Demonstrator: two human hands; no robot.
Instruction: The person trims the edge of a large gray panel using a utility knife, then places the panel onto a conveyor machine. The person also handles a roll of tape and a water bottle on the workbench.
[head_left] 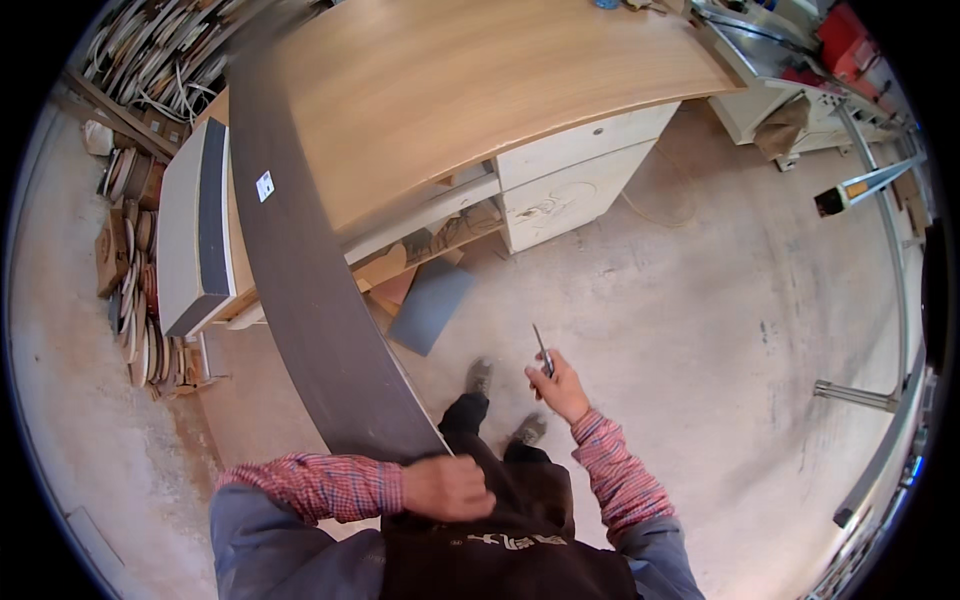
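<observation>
Long, flat, dark grey-brown board [320, 300]: lay along the left side of the wide, light wood-toned counter [480, 80], its near end jutting past the counter's edge over the pale floor [660, 330].
Right hand [562, 388]: closed around a slim, pointed metal tool [542, 346], which stood clear of the board, its tip pointing forward.
Left hand [448, 489]: fingers curled, just at the board's near end (whether it gripped the edge, merely touched it or held something small could not be told).
Small white rectangular label [264, 186]: sat on the board's upper face, toward its far part.
Board and tool, done: the board looked already set in place and the tool taken up.
Board and tool, left: the tool was not yet on the board, so any use of it there appeared to remain.
</observation>
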